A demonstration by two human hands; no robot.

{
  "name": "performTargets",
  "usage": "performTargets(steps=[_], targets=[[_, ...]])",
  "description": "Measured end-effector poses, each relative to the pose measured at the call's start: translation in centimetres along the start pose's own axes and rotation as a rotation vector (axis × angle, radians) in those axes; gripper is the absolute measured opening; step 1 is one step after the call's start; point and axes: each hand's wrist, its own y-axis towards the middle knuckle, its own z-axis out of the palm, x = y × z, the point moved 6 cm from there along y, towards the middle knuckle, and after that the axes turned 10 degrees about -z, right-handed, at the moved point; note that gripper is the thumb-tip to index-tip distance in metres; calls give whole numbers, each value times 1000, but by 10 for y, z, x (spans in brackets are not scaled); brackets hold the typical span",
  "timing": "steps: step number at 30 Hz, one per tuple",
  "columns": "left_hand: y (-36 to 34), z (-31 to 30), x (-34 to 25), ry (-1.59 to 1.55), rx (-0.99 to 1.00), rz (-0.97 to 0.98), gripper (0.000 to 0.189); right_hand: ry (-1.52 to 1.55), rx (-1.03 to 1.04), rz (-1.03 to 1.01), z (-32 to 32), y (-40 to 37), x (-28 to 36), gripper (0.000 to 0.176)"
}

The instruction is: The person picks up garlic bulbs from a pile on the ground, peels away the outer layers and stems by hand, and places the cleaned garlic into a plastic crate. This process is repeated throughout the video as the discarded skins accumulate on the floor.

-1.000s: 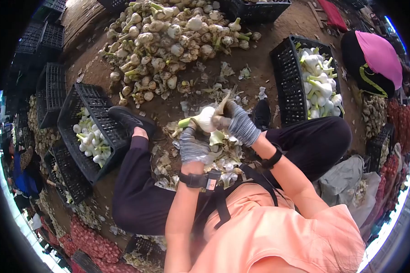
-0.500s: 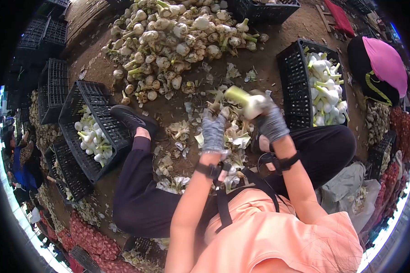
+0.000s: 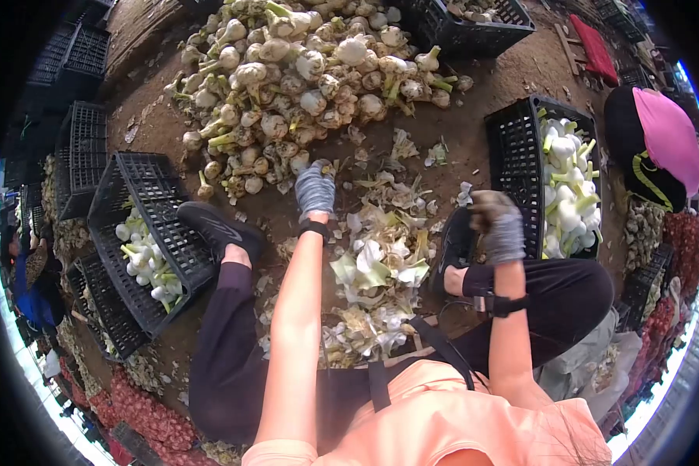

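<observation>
My left hand (image 3: 316, 190), in a grey glove, is at the near edge of a heap of untrimmed garlic bulbs (image 3: 287, 93). Its fingers are curled in beside a bulb (image 3: 299, 161); what they hold, if anything, is hidden. My right hand (image 3: 497, 224), gloved with dirty fingers, is smeared by motion just left of the black crate (image 3: 512, 163) on the right. No bulb can be made out in it. Clean white garlic bulbs with green stems (image 3: 568, 186) fill that crate. Peeled garlic skins (image 3: 380, 264) lie on the ground between my legs.
A tilted black crate (image 3: 144, 241) with clean garlic stands on the left, beside my shoe (image 3: 221, 231). Another crate (image 3: 474, 35) is behind the heap. A person in pink (image 3: 666, 136) sits at the right. Red net sacks (image 3: 144, 412) lie lower left.
The garlic bulb held in my right hand is no longer seen there, and that hand has moved right and down toward the crate. My left hand has moved left and up to the heap.
</observation>
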Motion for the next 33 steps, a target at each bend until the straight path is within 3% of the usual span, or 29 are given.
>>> performTargets(steps=[2, 4, 6, 9, 10, 12, 13, 16, 18, 20, 21, 22, 24, 25, 26, 28, 29, 32, 33], targets=[[-6, -16, -15, -2, -57, 56, 25, -262, 129, -204, 46, -4, -5, 16], [-17, -24, -34, -85, 223, 29, 30, -301, 239, -217, 81, -9, -17, 23], [-38, -54, -69, -88, 322, 36, 32, -667, 327, -531, 109, -16, 0, 33], [-71, -79, -109, -123, 554, 42, 34, -745, 407, -721, 133, -21, 6, 45], [-81, -88, -120, -122, 553, 45, 34, -744, 404, -722, 131, -26, 9, 45], [-97, -102, -135, -73, 535, 8, 35, -754, 453, -530, 129, -30, 4, 42], [-104, -110, -143, -45, 500, 52, 34, -631, 443, -555, 127, -33, 7, 38], [-122, -107, -141, -173, 544, -8, 32, -696, 451, -546, 115, -45, 15, 35], [-137, -113, -144, -231, 526, 40, 34, -669, 428, -661, 107, -49, 12, 31], [-150, -135, -141, -587, 368, -69, 41, -453, 449, -524, 102, -53, 12, 28], [-150, -121, -120, -751, 462, -139, 59, -453, 446, -532, 99, -56, 16, 28], [-163, -125, -120, -754, 458, -132, 59, -303, 433, -373, 95, -59, 14, 26], [-193, -144, -117, -820, 337, -50, 78, -1, 398, -57, 89, -66, 12, 24], [-203, -141, -117, -817, 409, 79, 86, 15, 424, -42, 91, -73, 25, 26], [-208, -137, -112, -817, 407, 80, 86, 16, 425, -44, 94, -78, 31, 26], [-217, -132, -113, -1277, 583, -50, 83, 17, 442, -27, 102, -87, 41, 27], [-220, -133, -113, -1371, 575, -72, 79, 33, 452, 19, 103, -91, 46, 27], [-220, -137, -111, -1352, 583, 88, 73, -11, 526, -99, 103, -98, 62, 26], [-223, -142, -110, -1314, 603, -25, 71, -11, 529, -99, 101, -101, 65, 26]])
